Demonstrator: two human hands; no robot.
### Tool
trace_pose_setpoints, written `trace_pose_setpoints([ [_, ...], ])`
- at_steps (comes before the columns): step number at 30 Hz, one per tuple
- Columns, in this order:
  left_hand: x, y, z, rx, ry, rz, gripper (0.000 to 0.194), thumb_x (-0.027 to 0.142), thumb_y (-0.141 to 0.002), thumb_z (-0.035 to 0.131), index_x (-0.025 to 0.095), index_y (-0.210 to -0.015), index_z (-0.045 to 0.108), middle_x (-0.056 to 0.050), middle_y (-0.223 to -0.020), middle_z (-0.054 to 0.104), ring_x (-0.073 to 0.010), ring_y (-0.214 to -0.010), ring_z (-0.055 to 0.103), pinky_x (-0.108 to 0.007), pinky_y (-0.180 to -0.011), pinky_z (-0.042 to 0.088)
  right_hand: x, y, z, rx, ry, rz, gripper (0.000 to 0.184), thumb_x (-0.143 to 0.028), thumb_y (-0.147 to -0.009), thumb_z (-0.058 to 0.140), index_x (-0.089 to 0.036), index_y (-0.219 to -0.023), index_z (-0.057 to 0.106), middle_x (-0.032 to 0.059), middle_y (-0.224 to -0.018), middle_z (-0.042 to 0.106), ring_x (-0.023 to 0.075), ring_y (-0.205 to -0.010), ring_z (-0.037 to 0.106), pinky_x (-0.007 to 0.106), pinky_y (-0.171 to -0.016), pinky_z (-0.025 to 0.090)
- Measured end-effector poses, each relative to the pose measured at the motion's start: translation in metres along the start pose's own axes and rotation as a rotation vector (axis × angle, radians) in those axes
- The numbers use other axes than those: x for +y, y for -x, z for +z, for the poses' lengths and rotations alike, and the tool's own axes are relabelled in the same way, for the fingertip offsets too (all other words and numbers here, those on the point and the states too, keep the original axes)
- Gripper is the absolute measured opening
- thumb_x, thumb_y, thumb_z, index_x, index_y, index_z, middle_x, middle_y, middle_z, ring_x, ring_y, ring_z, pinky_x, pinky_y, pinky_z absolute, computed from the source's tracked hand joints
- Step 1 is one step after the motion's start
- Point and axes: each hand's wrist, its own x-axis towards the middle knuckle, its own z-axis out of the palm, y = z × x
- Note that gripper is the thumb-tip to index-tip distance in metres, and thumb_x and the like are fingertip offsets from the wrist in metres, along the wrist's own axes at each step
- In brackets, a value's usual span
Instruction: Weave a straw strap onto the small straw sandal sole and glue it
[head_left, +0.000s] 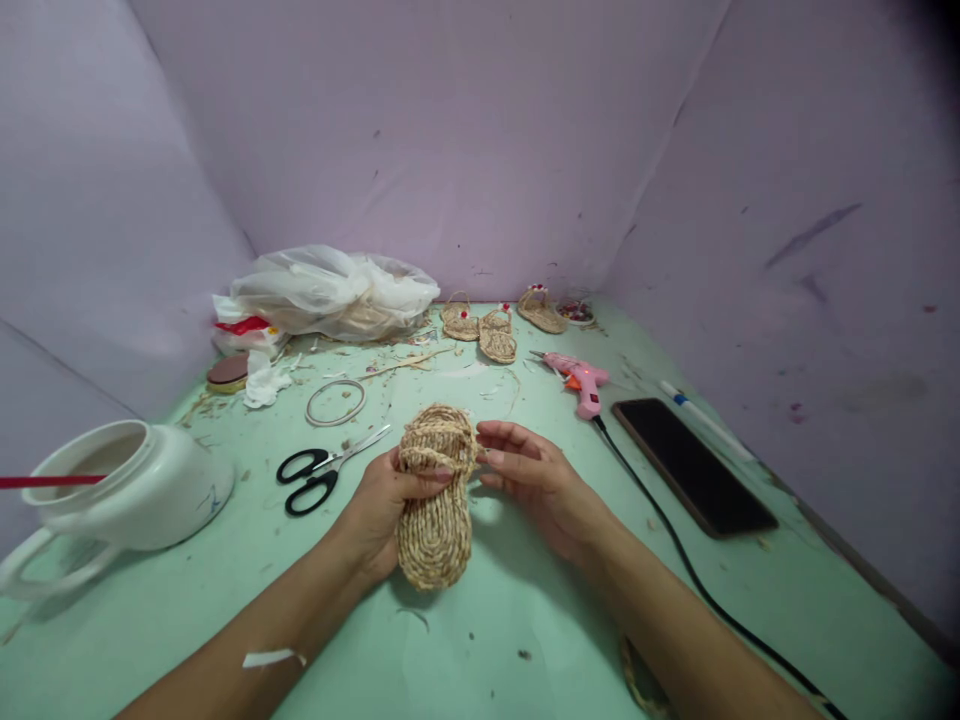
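A small woven straw slipper (435, 535) with a braided strap across its upper part is held upright above the table. My left hand (386, 510) grips it from the left, thumb lying over the front below the strap and the other fingers hidden behind. My right hand (536, 475) is at the slipper's right edge beside the strap. Its fingers are bent with the tips close together at that edge; whatever they pinch is too small to make out. Black-handled scissors (322, 480) lie partly open just left of my left hand.
On the right are a pink glue gun (585, 380) with a black cord, a phone (694, 465) and a pen (705, 420). A white pot (172, 480) stands left, near a ring (335, 402). Behind are a plastic bag (337, 290) and several finished straw slippers (498, 345).
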Motion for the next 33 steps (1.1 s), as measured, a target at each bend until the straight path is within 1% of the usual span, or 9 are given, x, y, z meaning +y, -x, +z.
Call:
trace_pose_setpoints([
  [3, -0.002, 0.0, 0.001, -0.014, -0.018, -0.018, 0.032, 0.001, -0.047, 0.07, 0.01, -0.075, 0.058, -0.002, -0.058, 0.064, -0.0134, -0.049, 0.058, -0.025, -0.053, 0.047, 0.003, -0.002, 0.003, 0.047, -0.035, -0.04, 0.04, -0.024, -0.055, 0.076, -0.017, -0.089, 0.057, 0.0011, -0.077, 0.062, 0.014, -0.07, 0.057, 0.03, -0.069, 0.041],
  [7, -0.005, 0.0, 0.0, -0.04, -0.025, -0.039, 0.031, 0.001, -0.047, 0.07, 0.01, -0.075, 0.059, -0.003, -0.059, 0.064, -0.0137, -0.05, 0.058, -0.026, -0.053, 0.046, 0.004, -0.003, 0.003, 0.031, -0.102, -0.014, 0.049, -0.019, -0.05, 0.08, -0.018, -0.09, 0.051, -0.0026, -0.065, 0.062, 0.012, -0.06, 0.055, 0.026, -0.063, 0.038],
  [10, -0.005, 0.0, -0.001, -0.064, -0.009, -0.056, 0.03, 0.001, -0.048, 0.069, 0.009, -0.075, 0.06, -0.005, -0.061, 0.065, -0.0146, -0.051, 0.059, -0.026, -0.054, 0.046, 0.003, -0.003, 0.001, 0.004, -0.118, -0.016, 0.052, -0.015, -0.049, 0.08, -0.019, -0.09, 0.048, -0.0042, -0.061, 0.061, 0.0099, -0.055, 0.053, 0.024, -0.059, 0.036],
  [15, -0.003, 0.002, 0.0, -0.074, 0.016, -0.074, 0.026, 0.002, -0.049, 0.07, 0.009, -0.073, 0.061, -0.004, -0.058, 0.064, -0.0137, -0.05, 0.058, -0.025, -0.052, 0.046, -0.003, 0.0, -0.001, -0.043, -0.018, 0.0, 0.053, -0.012, -0.049, 0.078, -0.018, -0.091, 0.047, -0.0047, -0.058, 0.062, 0.0083, -0.053, 0.052, 0.023, -0.058, 0.037],
  [19, -0.003, 0.003, 0.002, -0.081, -0.01, -0.065, 0.029, 0.002, -0.049, 0.071, 0.008, -0.075, 0.061, -0.004, -0.061, 0.065, -0.0136, -0.051, 0.057, -0.025, -0.052, 0.046, -0.005, 0.001, 0.0, -0.011, 0.001, -0.059, 0.051, -0.014, -0.051, 0.078, -0.018, -0.092, 0.047, -0.0043, -0.059, 0.063, 0.0086, -0.053, 0.053, 0.023, -0.058, 0.037],
  [24, -0.004, 0.002, 0.0, -0.064, -0.025, -0.052, 0.031, 0.002, -0.05, 0.071, 0.008, -0.079, 0.06, -0.005, -0.064, 0.066, -0.0143, -0.053, 0.058, -0.026, -0.054, 0.046, 0.007, 0.0, 0.006, 0.082, -0.078, -0.117, 0.047, -0.017, -0.049, 0.078, -0.021, -0.08, 0.044, -0.0047, -0.061, 0.063, 0.0091, -0.055, 0.054, 0.024, -0.058, 0.037],
  [27, -0.002, 0.001, -0.001, -0.057, -0.017, -0.048, 0.031, 0.003, -0.051, 0.071, 0.009, -0.079, 0.059, -0.004, -0.063, 0.065, -0.0144, -0.052, 0.058, -0.026, -0.053, 0.046, 0.013, 0.0, 0.009, 0.099, -0.096, -0.151, 0.042, -0.019, -0.051, 0.078, -0.021, -0.076, 0.045, -0.0051, -0.06, 0.06, 0.0086, -0.053, 0.05, 0.024, -0.057, 0.037],
  [29, -0.001, 0.001, 0.0, -0.049, -0.014, -0.055, 0.03, 0.002, -0.051, 0.071, 0.009, -0.078, 0.059, -0.003, -0.061, 0.064, -0.0142, -0.05, 0.058, -0.026, -0.053, 0.046, 0.012, 0.0, 0.007, 0.091, -0.071, -0.145, 0.038, -0.02, -0.051, 0.078, -0.021, -0.074, 0.048, -0.0042, -0.062, 0.059, 0.009, -0.054, 0.05, 0.024, -0.059, 0.038],
  [33, 0.0, 0.002, 0.0, -0.047, -0.016, -0.063, 0.029, 0.001, -0.05, 0.07, 0.01, -0.076, 0.06, -0.003, -0.059, 0.064, -0.0141, -0.049, 0.058, -0.026, -0.052, 0.046, 0.008, -0.001, 0.0, 0.081, 0.038, -0.053, 0.027, -0.026, -0.056, 0.076, -0.018, -0.075, 0.059, 0.0006, -0.076, 0.061, 0.0124, -0.068, 0.055, 0.026, -0.063, 0.042],
])
